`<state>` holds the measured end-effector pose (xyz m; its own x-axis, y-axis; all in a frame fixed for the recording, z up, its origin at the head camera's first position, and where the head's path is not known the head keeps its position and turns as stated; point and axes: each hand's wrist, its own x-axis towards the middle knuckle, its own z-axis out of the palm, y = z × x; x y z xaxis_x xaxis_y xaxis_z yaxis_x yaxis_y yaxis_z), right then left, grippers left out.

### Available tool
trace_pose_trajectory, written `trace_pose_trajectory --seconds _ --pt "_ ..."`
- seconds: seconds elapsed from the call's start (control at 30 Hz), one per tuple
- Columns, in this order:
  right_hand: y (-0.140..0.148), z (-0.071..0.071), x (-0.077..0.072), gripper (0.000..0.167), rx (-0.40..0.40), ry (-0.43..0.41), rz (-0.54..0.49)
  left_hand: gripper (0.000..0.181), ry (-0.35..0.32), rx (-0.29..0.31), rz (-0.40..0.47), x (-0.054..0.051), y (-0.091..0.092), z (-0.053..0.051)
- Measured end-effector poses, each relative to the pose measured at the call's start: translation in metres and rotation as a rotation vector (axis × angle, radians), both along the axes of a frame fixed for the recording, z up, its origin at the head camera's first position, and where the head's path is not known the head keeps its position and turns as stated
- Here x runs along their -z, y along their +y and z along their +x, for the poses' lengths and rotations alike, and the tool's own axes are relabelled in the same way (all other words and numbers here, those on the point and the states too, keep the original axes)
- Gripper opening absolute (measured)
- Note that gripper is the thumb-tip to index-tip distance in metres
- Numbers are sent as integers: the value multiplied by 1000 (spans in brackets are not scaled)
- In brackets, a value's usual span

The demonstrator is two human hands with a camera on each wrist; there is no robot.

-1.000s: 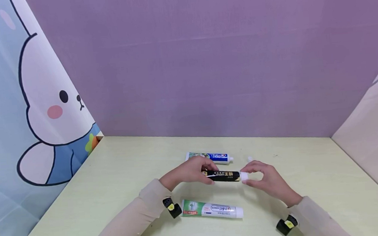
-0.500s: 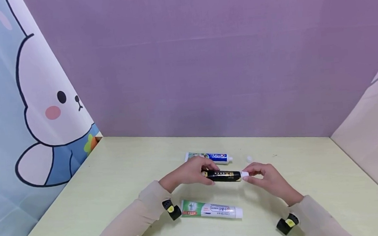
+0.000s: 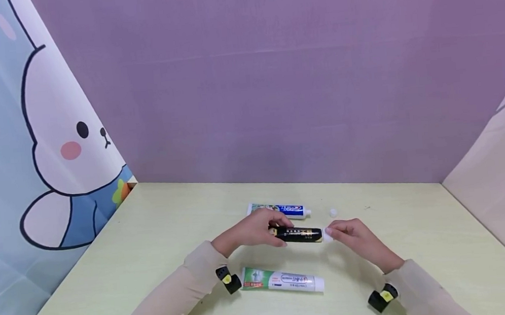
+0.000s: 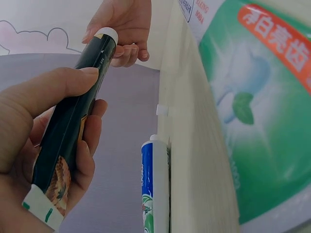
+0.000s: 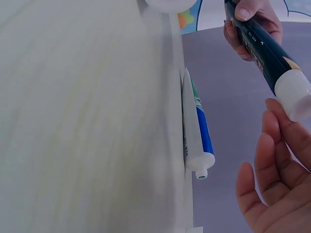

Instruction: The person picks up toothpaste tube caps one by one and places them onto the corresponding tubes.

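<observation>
My left hand (image 3: 258,228) holds a black toothpaste tube (image 3: 300,235) above the table, its white cap (image 3: 327,234) pointing right. Thumb and curled fingers wrap the tube (image 4: 73,111) in the left wrist view. My right hand (image 3: 363,242) pinches the cap at the tube's right end. In the right wrist view, fingertips touch the side of the cap (image 5: 293,94), and the thumb is out of sight. The cap sits against the tube's end; whether it is loose cannot be told.
A blue and green toothpaste tube (image 3: 291,211) with its nozzle bare lies behind the hands, a small white cap (image 3: 333,213) to its right. A green and white tube (image 3: 282,280) lies nearer the front. A purple backdrop (image 3: 251,88) stands behind the table.
The right hand's fingers have shifted around the cap, from thumb below and fingers above to closer together at its upper right. The black tube has barely moved.
</observation>
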<state>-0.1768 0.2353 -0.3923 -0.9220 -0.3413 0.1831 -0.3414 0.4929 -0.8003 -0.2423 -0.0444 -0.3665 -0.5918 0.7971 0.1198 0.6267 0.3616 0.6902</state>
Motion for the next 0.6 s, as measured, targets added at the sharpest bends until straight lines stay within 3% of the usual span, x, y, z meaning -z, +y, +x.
trace_pose_trajectory --seconds 0.17,0.6 --pt "-1 0 -2 40 -2 -62 -7 37 0 5 -9 2 0 0" --pt "-1 1 -4 37 -5 -60 5 36 -10 27 7 6 -1 -3"
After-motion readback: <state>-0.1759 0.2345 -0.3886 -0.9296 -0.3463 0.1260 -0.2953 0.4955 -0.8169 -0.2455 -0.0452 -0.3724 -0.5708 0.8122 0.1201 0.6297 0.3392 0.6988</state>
